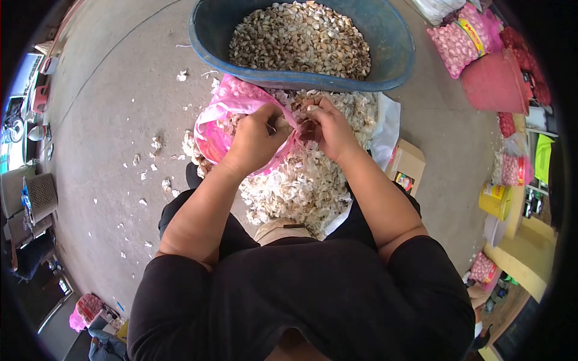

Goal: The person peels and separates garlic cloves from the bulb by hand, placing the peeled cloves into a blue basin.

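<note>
Left hand (256,141) with fingers curled shut on the edge of a pink bag (220,123); right hand (331,129) with fingers pinched on a garlic clove (308,125), just beside the left fingers. Below the fingers, a heap of peels (301,186). Beyond the fingertips, a blue tub (394,54) of cloves on the floor (108,90).

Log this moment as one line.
left hand: gripping pink plastic bag | right hand: pinching small garlic piece, partly hidden | ahead: blue plastic tub of cloves
</note>
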`<state>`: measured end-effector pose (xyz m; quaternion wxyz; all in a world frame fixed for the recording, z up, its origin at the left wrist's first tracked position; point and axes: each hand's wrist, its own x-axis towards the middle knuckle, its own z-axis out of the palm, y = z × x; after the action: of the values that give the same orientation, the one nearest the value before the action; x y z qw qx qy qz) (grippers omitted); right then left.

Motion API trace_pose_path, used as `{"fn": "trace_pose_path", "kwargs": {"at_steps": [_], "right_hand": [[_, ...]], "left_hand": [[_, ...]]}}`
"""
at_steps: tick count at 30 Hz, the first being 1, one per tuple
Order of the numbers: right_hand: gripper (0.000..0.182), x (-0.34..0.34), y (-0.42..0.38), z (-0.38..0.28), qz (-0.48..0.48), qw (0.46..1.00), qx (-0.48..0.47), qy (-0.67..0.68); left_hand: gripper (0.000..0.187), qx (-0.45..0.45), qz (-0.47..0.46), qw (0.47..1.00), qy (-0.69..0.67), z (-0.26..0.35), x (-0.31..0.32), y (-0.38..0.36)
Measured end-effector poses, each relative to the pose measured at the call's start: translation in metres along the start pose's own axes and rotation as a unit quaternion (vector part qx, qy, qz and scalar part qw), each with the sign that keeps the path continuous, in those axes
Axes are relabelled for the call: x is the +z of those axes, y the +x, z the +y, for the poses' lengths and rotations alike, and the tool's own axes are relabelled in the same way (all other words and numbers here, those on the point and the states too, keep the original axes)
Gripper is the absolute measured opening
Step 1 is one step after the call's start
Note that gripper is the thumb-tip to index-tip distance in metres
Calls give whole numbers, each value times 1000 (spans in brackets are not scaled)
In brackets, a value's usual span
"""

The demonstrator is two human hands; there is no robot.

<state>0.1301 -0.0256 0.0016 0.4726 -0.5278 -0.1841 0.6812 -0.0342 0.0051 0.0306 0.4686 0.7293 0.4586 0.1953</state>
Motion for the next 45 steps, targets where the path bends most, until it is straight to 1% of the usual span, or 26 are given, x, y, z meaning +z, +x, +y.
{"fn": "trace_pose_path", "kwargs": {"at_steps": [2, 6, 10, 12, 14, 15, 16, 17, 19, 20, 21, 22, 23, 24, 26, 28, 29, 30, 32, 34, 36, 37, 38, 41, 43, 45], "right_hand": [[16, -1, 4, 10, 15, 987, 125, 95], [22, -8, -7, 45, -189, 933, 218, 214], [15, -13, 15, 56, -115, 949, 268, 123], [14, -20, 41, 18, -45, 977, 144, 150], [29, -12, 60, -55, 1, 979, 5, 204], [37, -12, 72, -83, 64, 975, -43, 206], [49, -10, 82, -103, 150, 977, -120, 89], [47, -4, 90, -108, 206, 954, -212, -61], [36, 16, 97, -97, -34, 960, -164, -225], [31, 31, 98, -84, -153, 932, -131, -301], [20, 60, 81, -57, -172, 940, -55, -289], [18, 68, 83, -24, -201, 900, 41, -385], [18, 72, 94, 13, -274, 835, 126, -460], [20, 73, 106, 54, -275, 773, 149, -552], [22, 65, 131, 132, -193, 754, 111, -618], [26, 47, 146, 191, -176, 760, -46, -624], [30, 49, 146, 187, -226, 719, 32, -657], [32, 41, 152, 198, -245, 655, 26, -714], [31, 50, 139, 178, -184, 612, 105, -762], [33, -5, 162, 234, -193, 536, 19, -822], [38, -21, 165, 238, -141, 547, -8, -825], [41, -5, 148, 208, -83, 597, 9, -798], [45, 5, 138, 189, -24, 644, 25, -764], [55, 1, 138, 184, -85, 618, 21, -782], [51, 9, 140, 169, -58, 687, 70, -721], [46, 10, 149, 161, -45, 738, 51, -672]], "left_hand": [[36, 49, -33, 996, 60, 0, 5, -6], [41, 112, -59, 981, 148, 10, 22, -37], [30, 57, -91, 980, 166, 4, 15, -52], [28, 3, -129, 973, 194, -14, 18, -54], [29, -73, -192, 950, 233, -51, 24, -42], [30, -103, -165, 945, 263, -66, 25, -39], [32, -134, -137, 936, 294, -82, 26, -38], [34, -166, -121, 925, 321, -105, 28, -36], [36, -228, -92, 896, 370, -152, 38, -34], [37, -178, -74, 903, 383, -171, 43, -39], [38, -128, -55, 908, 396, -189, 47, -45], [39, -80, -39, 910, 406, -200, 50, -49], [38, -143, -255, 881, 371, -177, 30, -35], [35, -115, -322, 878, 336, -204, 36, -28], [31, -52, -445, 856, 259, -267, 58, -14], [23, -228, -371, 890, 138, -252, 33, 5], [22, -283, -353, 886, 105, -232, 14, 17], [21, -336, -334, 878, 71, -227, 4, 26], [23, -206, -241, 911, 262, -281, 21, 42], [25, -129, -164, 919, 335, -301, 37, 53], [27, -122, -114, 938, 303, -295, 50, 64], [30, -159, -66, 965, 196, -277, 49, 63], [30, -165, -69, 958, 223, -283, 58, 65], [31, -179, -99, 921, 330, -296, 80, 58], [33, -170, -144, 871, 437, -280, 71, 50], [39, -162, -102, 882, 431, -263, 60, 43]]}}
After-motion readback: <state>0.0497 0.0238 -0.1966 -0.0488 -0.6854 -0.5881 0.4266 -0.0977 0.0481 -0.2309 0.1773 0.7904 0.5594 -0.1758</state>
